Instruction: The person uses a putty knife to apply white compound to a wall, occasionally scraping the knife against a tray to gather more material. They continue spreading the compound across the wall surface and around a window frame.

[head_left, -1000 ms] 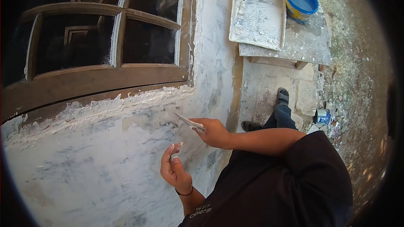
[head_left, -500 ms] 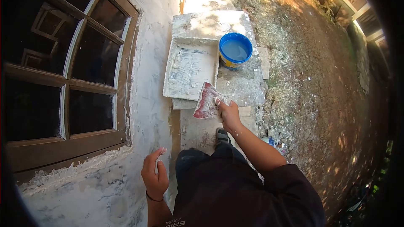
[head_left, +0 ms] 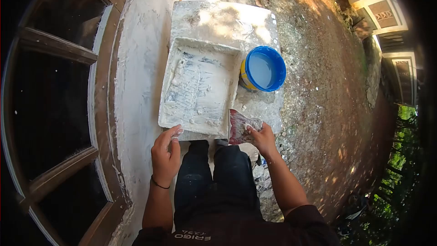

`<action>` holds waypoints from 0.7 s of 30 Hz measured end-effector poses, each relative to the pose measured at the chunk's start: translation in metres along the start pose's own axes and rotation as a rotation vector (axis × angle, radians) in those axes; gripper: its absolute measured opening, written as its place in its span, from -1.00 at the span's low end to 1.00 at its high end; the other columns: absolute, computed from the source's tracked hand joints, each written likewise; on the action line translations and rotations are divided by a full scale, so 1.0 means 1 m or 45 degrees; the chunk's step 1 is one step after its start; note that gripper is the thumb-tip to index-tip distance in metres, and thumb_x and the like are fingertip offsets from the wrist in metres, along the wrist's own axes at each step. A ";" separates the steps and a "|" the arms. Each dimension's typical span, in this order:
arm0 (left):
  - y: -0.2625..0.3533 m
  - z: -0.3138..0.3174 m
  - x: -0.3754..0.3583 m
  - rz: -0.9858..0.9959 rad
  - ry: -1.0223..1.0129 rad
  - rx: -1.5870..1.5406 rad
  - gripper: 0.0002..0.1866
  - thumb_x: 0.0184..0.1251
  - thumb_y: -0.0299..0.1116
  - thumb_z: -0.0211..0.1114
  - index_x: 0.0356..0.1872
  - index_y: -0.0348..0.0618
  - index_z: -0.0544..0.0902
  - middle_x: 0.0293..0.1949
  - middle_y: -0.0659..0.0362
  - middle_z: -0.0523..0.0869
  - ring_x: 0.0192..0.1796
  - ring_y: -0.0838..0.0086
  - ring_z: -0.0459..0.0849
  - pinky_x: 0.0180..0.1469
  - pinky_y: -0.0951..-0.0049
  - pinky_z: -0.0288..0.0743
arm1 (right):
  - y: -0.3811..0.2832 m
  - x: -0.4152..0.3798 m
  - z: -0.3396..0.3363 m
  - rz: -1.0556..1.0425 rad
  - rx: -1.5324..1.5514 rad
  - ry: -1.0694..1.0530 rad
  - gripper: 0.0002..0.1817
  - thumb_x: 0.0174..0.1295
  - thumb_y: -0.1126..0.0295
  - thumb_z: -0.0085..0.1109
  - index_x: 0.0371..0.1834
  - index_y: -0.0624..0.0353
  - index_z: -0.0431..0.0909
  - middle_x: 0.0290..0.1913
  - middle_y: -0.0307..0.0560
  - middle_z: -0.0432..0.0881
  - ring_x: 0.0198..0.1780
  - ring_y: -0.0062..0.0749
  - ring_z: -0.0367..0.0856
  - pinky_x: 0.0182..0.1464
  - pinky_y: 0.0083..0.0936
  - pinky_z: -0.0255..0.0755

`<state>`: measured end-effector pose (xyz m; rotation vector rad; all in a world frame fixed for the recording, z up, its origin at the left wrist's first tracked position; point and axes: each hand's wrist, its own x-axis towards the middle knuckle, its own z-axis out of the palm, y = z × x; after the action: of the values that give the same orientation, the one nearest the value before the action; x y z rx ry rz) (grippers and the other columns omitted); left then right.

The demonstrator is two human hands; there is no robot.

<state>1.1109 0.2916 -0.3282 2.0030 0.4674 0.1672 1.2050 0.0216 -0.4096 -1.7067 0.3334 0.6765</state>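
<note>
My right hand is wrapped round a wide putty knife, its reddish blade smeared with white paste. The blade points left, right at the near right corner of a shallow rectangular tray. White paste coats the tray's walls and floor, with dark streaks showing through. My left hand holds nothing; its thumb stands apart from loosely bent fingers, and white paste marks the fingertips. Those fingertips overlap the tray's near left corner in this view. To the right of the tray stands a blue-rimmed bucket of cloudy liquid.
Tray and bucket rest on a paste-spattered board. A pale plastered wall with a wooden-framed window runs along the left. Rough, speckled ground stretches to the right, with green plants beyond it.
My left hand has moved up from beside the wall to the tray's near edge. The putty knife has shifted to the tray's near right corner. The view has moved closer over the tray.
</note>
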 end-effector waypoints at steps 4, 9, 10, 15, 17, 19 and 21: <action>-0.054 0.045 0.019 -0.149 -0.139 -0.044 -0.72 0.24 -0.60 0.02 -0.05 -0.34 0.57 -0.20 -0.05 0.66 -0.12 0.24 0.66 -0.05 0.41 0.47 | -0.006 0.066 0.029 0.014 -0.467 -0.268 -0.75 0.13 0.38 0.22 -0.17 0.27 0.57 -0.36 0.06 0.66 -0.34 -0.30 0.63 -0.21 -0.45 0.46; -0.115 0.080 0.005 -0.313 -0.167 0.000 -0.72 0.23 -0.61 0.03 -0.06 -0.34 0.58 -0.21 -0.05 0.66 -0.15 0.26 0.67 -0.07 0.44 0.47 | -0.004 0.135 0.075 -0.086 -0.678 -0.599 -0.70 0.06 0.35 0.22 -0.14 0.21 0.59 -0.33 0.17 0.64 -0.27 0.04 0.61 -0.17 -0.30 0.47; -0.121 0.081 0.004 -0.352 -0.194 0.012 -0.71 0.23 -0.62 0.02 -0.05 -0.35 0.58 -0.21 -0.05 0.66 -0.14 0.28 0.66 -0.05 0.45 0.46 | -0.001 0.143 0.081 -0.162 -0.743 -0.709 -0.70 0.05 0.36 0.21 -0.14 0.21 0.59 -0.33 0.19 0.64 -0.24 0.07 0.60 -0.15 -0.27 0.47; -0.143 0.085 -0.008 -0.502 -0.066 -0.086 -0.69 0.22 -0.63 -0.02 -0.03 -0.40 0.55 -0.18 -0.05 0.67 -0.09 0.32 0.65 0.01 0.45 0.44 | 0.007 0.159 0.096 -0.244 -1.077 -0.953 -0.68 -0.02 0.45 0.15 -0.13 0.18 0.60 -0.35 0.21 0.62 -0.22 0.09 0.59 -0.10 -0.19 0.47; -0.146 0.082 -0.010 -0.495 0.003 -0.182 -0.68 0.23 -0.62 -0.03 0.00 -0.42 0.52 -0.16 -0.06 0.67 -0.08 0.32 0.65 0.05 0.43 0.43 | 0.015 0.163 0.098 -0.295 -1.107 -1.030 -0.66 -0.05 0.48 0.13 -0.13 0.18 0.60 -0.36 0.21 0.62 -0.22 0.09 0.59 -0.10 -0.18 0.47; -0.146 0.078 -0.007 -0.521 0.032 -0.196 -0.68 0.24 -0.61 -0.03 0.01 -0.43 0.51 -0.16 -0.07 0.67 -0.08 0.31 0.65 0.05 0.42 0.43 | 0.019 0.165 0.103 -0.346 -1.141 -1.101 -0.65 -0.07 0.51 0.10 -0.13 0.17 0.60 -0.36 0.21 0.62 -0.22 0.09 0.59 -0.10 -0.17 0.47; -0.148 0.076 -0.008 -0.547 0.056 -0.218 -0.67 0.25 -0.60 -0.04 0.02 -0.43 0.50 -0.16 -0.08 0.67 -0.08 0.31 0.65 0.05 0.41 0.43 | 0.022 0.166 0.107 -0.364 -1.154 -1.067 -0.69 -0.04 0.50 0.21 -0.16 0.21 0.58 -0.38 0.22 0.61 -0.26 0.12 0.57 -0.18 -0.23 0.48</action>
<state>1.0906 0.2845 -0.4930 1.6920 0.8685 -0.0158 1.2961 0.1409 -0.5396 -2.0258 -0.9160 1.3621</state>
